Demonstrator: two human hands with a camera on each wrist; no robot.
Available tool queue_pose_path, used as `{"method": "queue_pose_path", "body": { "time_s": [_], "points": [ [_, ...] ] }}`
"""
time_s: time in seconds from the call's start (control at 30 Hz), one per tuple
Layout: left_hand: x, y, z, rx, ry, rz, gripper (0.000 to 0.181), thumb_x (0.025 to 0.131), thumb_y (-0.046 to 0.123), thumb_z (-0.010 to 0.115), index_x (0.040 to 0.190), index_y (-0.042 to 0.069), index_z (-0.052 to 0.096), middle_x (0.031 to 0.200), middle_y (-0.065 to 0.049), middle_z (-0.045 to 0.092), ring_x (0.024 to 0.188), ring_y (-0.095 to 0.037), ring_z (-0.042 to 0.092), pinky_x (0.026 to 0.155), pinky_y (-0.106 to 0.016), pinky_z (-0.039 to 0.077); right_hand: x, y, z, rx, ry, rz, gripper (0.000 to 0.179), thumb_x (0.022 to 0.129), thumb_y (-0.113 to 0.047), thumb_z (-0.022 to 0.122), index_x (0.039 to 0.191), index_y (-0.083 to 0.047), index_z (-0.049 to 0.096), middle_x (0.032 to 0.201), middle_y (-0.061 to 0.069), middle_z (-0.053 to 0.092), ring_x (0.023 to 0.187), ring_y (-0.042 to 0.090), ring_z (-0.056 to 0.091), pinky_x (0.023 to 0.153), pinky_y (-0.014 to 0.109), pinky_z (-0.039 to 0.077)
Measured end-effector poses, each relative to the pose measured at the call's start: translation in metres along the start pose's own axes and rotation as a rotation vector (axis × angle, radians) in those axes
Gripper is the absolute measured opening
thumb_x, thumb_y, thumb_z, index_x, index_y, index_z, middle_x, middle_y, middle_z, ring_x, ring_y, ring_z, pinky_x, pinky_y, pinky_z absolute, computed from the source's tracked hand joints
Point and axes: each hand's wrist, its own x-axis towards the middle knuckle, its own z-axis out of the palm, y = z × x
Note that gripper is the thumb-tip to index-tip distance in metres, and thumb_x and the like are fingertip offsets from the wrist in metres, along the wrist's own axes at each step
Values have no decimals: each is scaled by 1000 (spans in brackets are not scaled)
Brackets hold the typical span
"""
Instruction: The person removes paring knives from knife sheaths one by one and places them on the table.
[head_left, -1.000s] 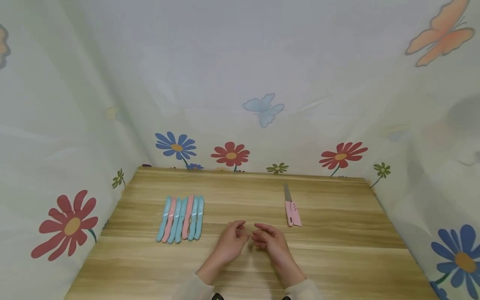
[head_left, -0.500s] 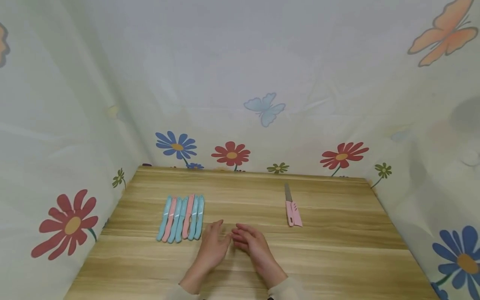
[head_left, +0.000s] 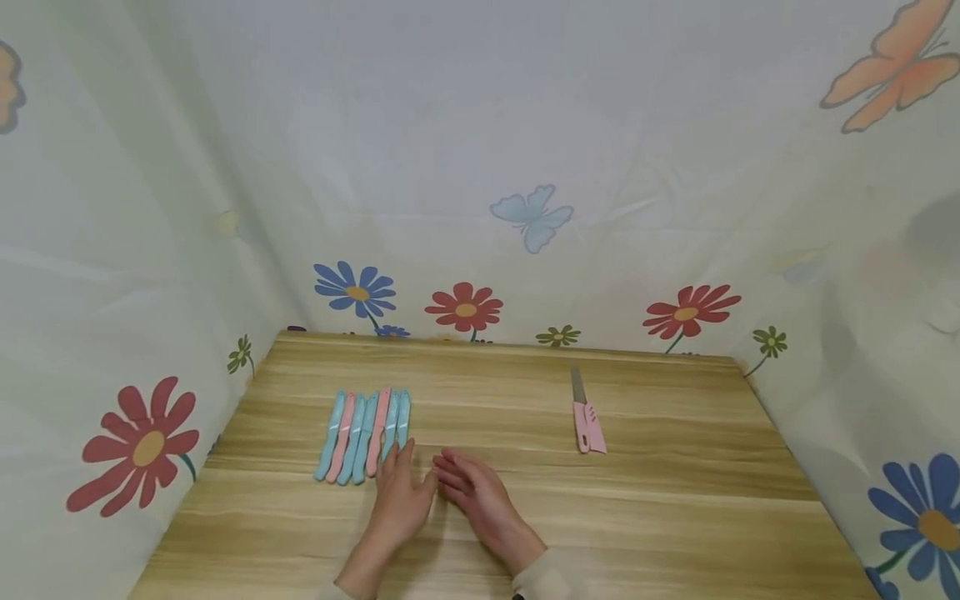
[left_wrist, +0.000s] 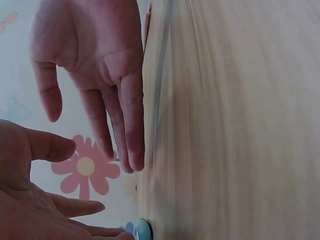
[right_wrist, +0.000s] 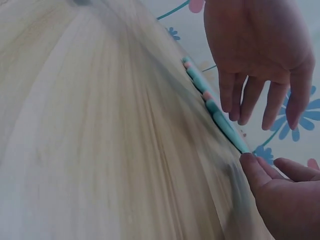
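Note:
Several slim teal and pink knives point(head_left: 353, 437) lie side by side in a row on the left of the wooden table, no bare blades visible. My left hand point(head_left: 400, 500) is at the row's right end, its loosely extended fingers overlapping the lower ends of the nearest teal knives; whether they touch is unclear. My right hand point(head_left: 483, 504), fingers relaxed, is just right of it and holds nothing. In the right wrist view, my left hand point(right_wrist: 260, 55) hangs by the teal knives point(right_wrist: 225, 125), my right hand point(right_wrist: 285, 195) below it.
A pink-handled knife point(head_left: 581, 425) with a grey blade lies on the right of the table point(head_left: 675, 500), a flat slotted pink part point(head_left: 596, 432) along its handle. A pale curtain point(head_left: 420, 125) with printed flowers and butterflies surrounds the table at the back and sides.
Both hands have moved left across the table, from the middle towards the row of knives. The knives and the pink-handled knife lie where they were.

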Motion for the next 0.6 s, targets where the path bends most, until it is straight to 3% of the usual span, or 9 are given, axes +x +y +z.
{"method": "queue_pose_path", "body": {
  "time_s": [0.13, 0.4, 0.6],
  "points": [
    [1, -2, -1, -14, -5, 2, 70, 100, 25, 61, 157, -6, 33, 165, -36, 19, 154, -57, 12, 120, -74, 22, 4, 3, 8, -3, -23, 8, 58, 111, -26, 40, 152, 14, 34, 155, 33, 43, 132, 19, 59, 115, 33, 46],
    [1, -4, -2, -35, -5, 15, 70, 100, 25, 62, 156, -6, 35, 163, -38, 22, 153, -57, 17, 120, -72, 26, 11, 9, 19, -50, -57, 13, 58, 111, -27, 38, 154, 12, 34, 158, 31, 40, 149, 41, 41, 128, 48, 28],
    [2, -6, -1, -51, 5, 30, 68, 99, 21, 63, 154, -7, 37, 161, -39, 26, 153, -55, 20, 122, -69, 25, 13, 13, 24, -58, -59, 15, 57, 110, -28, 41, 152, 11, 39, 158, 27, 43, 147, 37, 44, 129, 49, 26]
  ]
}}
